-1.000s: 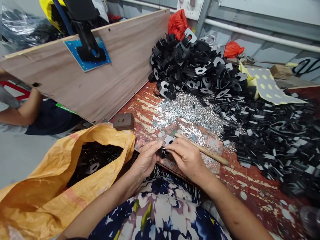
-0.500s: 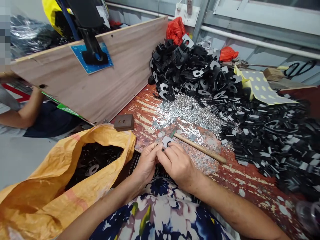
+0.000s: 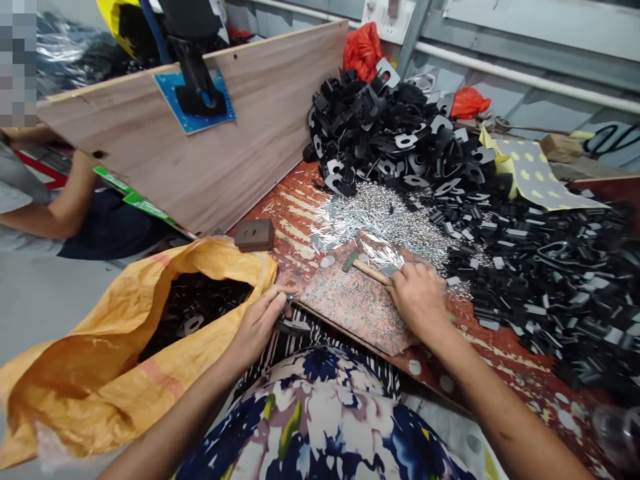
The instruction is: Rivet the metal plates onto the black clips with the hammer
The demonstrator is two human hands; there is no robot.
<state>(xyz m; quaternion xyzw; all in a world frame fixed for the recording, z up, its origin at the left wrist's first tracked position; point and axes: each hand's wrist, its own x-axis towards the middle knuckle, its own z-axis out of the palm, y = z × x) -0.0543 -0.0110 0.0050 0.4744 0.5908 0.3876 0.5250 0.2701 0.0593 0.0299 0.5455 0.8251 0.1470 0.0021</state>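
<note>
Two hands worked apart at the bench (image 3: 500, 363): the left hand (image 3: 260, 323) pinched a small black clip (image 3: 289, 307) just beside the mouth of the sack (image 3: 100, 373), while the right hand (image 3: 420, 300) closed around the hammer (image 3: 367, 269) on the mat (image 3: 345, 307). A loose pinch could drop the clip between bench and sack, and a careless lift might scatter the pins (image 3: 380, 217).

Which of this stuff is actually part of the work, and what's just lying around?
In use: left hand pinching dark part beside yellow sack; right hand gripping hammer; silver pins; black clips.
Lying about: brown block; red bags; scissors.
</note>
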